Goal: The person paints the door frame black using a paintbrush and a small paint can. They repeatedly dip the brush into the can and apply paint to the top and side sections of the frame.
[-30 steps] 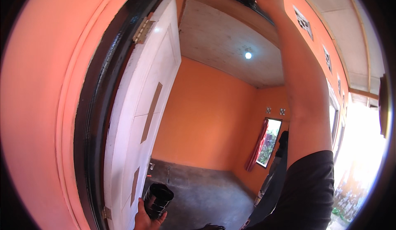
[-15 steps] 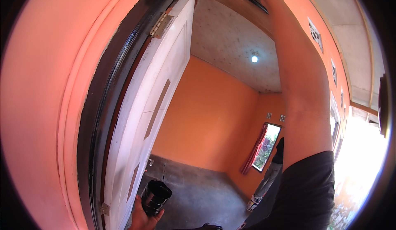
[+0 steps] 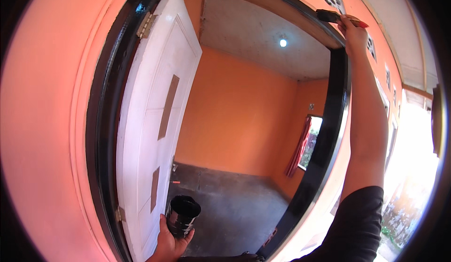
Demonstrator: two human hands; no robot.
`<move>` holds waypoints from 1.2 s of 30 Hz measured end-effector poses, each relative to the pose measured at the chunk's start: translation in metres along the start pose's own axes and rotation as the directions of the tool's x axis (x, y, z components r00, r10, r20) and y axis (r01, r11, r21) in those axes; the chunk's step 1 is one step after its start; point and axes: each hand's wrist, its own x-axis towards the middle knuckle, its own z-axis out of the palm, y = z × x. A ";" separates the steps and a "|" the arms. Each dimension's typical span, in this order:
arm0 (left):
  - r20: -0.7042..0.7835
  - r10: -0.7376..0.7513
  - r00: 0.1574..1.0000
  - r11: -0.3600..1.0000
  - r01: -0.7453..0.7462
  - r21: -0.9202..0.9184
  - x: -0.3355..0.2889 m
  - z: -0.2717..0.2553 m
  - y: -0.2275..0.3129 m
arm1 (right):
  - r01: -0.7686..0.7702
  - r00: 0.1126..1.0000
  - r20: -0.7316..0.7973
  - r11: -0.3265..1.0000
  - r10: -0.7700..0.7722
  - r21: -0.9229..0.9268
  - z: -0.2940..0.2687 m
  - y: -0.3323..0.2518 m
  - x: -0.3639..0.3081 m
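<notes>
My right hand (image 3: 355, 37) is raised to the upper right corner of the door frame, closed around the handle of a paintbrush (image 3: 328, 15). The brush's dark bristle end points left, at the outer edge of the frame's top beam. Glossy black covers the right post of the door frame (image 3: 337, 74); the underside of the top beam looks brown. Low in the view, my left hand (image 3: 170, 244) grips a black paint can (image 3: 181, 216) from below and the side. Its open top faces up, and its inside looks black.
A white panel door (image 3: 155, 88) stands swung inward on hinges (image 3: 146, 25) at the left post. Orange wall (image 3: 42, 121) borders the frame. Beyond lie a grey floor (image 3: 225, 219), a window with a red curtain (image 3: 299, 147) and a lit bulb (image 3: 283, 43).
My right hand has moved right along the top beam, and the brush has come into view. The view has shifted, showing the right post. The person inside the room is out of sight.
</notes>
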 end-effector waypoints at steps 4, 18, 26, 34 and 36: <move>-0.055 0.025 0.998 1.000 -0.026 -0.006 -0.035 0.003 -0.030 | -0.079 0.995 0.054 0.997 0.080 -0.019 -0.084 -0.023 -0.086; 0.051 0.066 0.996 0.996 -0.063 -0.066 -0.191 0.009 -0.041 | -0.886 0.453 -0.157 0.462 0.877 0.025 -0.268 -0.193 -0.583; 0.050 -0.025 0.998 0.998 0.028 -0.065 -0.277 -0.023 -0.020 | -0.915 0.372 -0.258 0.305 0.892 -0.266 -0.317 -0.319 -0.683; 0.028 -0.105 0.994 0.991 0.107 -0.076 -0.366 -0.050 -0.006 | -0.812 0.329 -0.096 0.230 0.939 -0.536 -0.272 -0.417 -0.684; 0.050 -0.083 0.995 0.995 0.085 -0.054 -0.379 -0.055 -0.008 | -0.711 0.437 0.026 0.364 0.899 -0.601 -0.270 -0.431 -0.676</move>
